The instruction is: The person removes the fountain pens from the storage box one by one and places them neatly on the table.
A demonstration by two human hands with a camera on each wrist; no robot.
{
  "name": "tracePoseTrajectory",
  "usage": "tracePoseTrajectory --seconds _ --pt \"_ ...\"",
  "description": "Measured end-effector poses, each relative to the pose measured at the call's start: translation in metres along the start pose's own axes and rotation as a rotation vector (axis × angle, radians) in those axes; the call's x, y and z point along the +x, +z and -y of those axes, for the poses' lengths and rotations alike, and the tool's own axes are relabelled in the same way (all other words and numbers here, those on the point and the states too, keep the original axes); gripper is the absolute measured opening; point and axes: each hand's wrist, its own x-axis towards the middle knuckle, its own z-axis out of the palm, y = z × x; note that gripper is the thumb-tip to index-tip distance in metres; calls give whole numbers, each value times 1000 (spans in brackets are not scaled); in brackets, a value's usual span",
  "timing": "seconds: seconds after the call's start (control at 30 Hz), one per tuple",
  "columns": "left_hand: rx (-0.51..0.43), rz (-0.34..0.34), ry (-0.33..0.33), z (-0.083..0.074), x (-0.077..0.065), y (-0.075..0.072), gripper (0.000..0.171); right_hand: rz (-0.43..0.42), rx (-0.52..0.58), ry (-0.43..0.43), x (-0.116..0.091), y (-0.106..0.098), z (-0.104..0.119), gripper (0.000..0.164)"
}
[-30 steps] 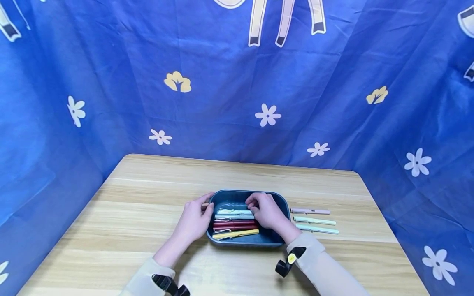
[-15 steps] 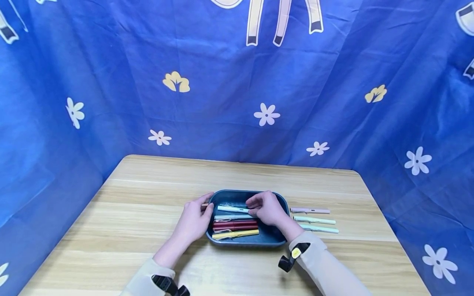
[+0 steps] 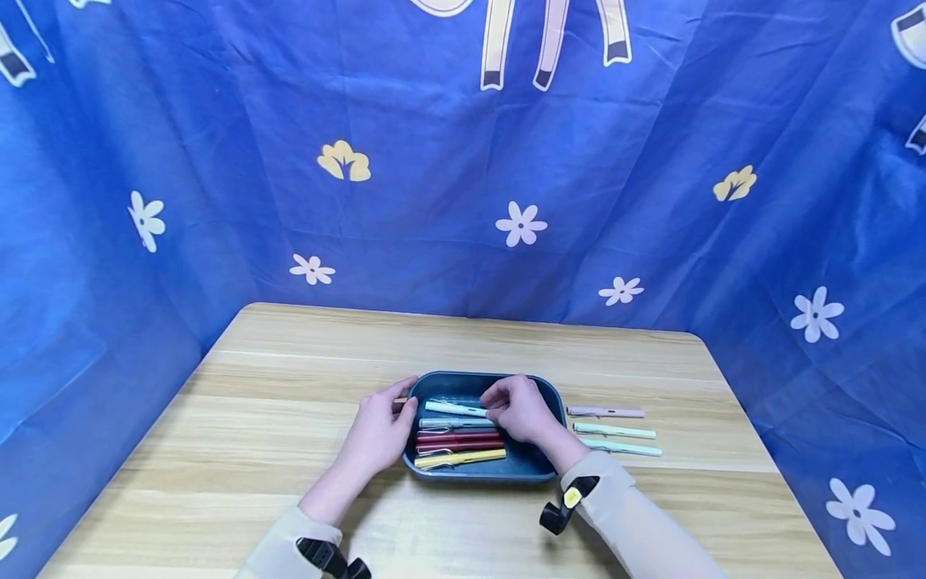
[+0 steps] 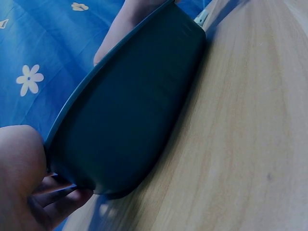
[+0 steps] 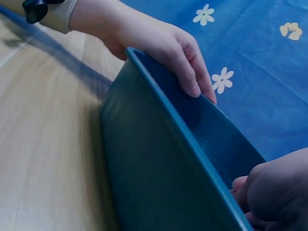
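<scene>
A dark teal tray (image 3: 481, 478) with raised walls rests on the table. My left hand (image 3: 378, 430) grips its left end, thumb over the rim and the other fingers outside, as the right wrist view also shows. Inside the tray, my right hand (image 3: 526, 414) pinches the right end of a pale blue pen (image 3: 454, 409), which lies slightly slanted. Nearer me in the tray are a grey-blue pen (image 3: 454, 423), dark red pens (image 3: 459, 439) and a yellow pen (image 3: 466, 457). In the right wrist view the tray wall (image 5: 149, 154) hides the pens.
Right of the tray, a lilac pen (image 3: 606, 412), a pale green pen (image 3: 615, 432) and a mint pen (image 3: 622, 447) lie roughly parallel on the wooden table (image 3: 289, 362). A blue patterned cloth (image 3: 434, 217) hangs behind and at both sides.
The right hand has taken hold of the pale blue pen and shifted it slightly away from the grey-blue one, its left end now farther back. The left hand stays on the tray.
</scene>
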Motion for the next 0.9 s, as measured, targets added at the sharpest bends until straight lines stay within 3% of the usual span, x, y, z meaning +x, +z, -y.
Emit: tracePoseTrajectory --seconds 0.33,0.6,0.9 --pt "-3 3 -1 0 0 0 42 29 -100 -26 -1 3 2 21" --pt "4 6 -1 1 0 0 43 21 -77 -53 -4 3 5 24" --pt "8 1 8 2 0 0 42 -42 -42 -47 -4 1 7 11"
